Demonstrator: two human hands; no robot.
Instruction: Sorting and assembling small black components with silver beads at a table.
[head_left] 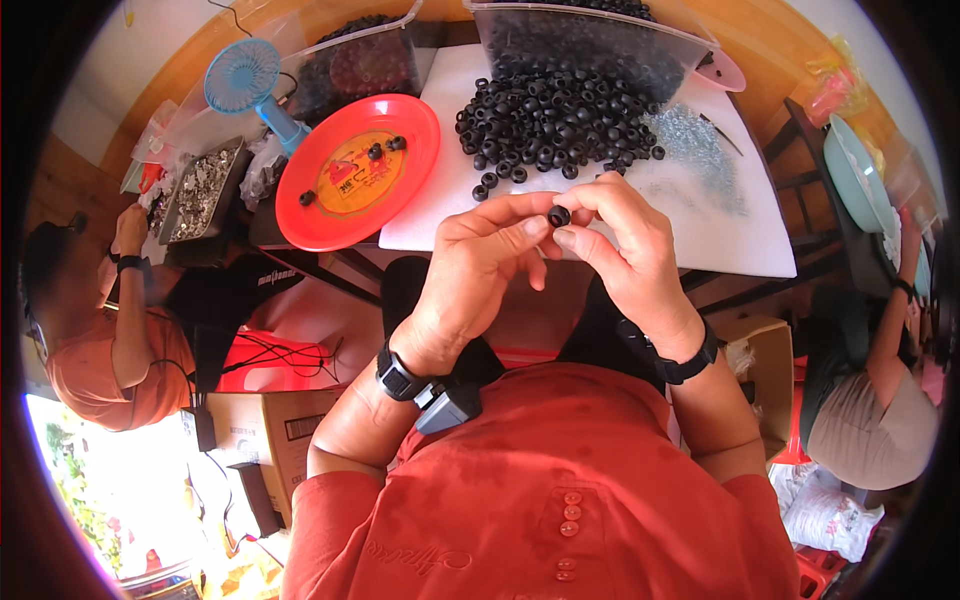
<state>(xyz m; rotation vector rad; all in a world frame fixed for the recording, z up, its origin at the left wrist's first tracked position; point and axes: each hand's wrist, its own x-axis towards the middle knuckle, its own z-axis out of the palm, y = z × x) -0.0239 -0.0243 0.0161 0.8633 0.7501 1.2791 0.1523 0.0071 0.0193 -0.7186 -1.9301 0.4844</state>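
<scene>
Both my hands meet just past the table's near edge, around one small round black part [559, 215] with a hole in it. My left hand [468, 262] is closed, its thumb and index finger pinched at the part's left side. On the other side, my right hand [632, 245] grips it between thumb and fingers. Beyond them a large heap of similar black parts [550, 125] lies on a white sheet [430, 210]. To the heap's right are scattered small clear or silvery pieces [695, 150]. Whether something tiny sits inside the held part is hidden.
A red plate [425, 150] with a few black parts stands left, near a blue fan [245, 80]. Clear bins [690, 50] of black parts line the back. People sit at left [110, 350] and right [880, 420]. A cardboard box [260, 430] stands low left.
</scene>
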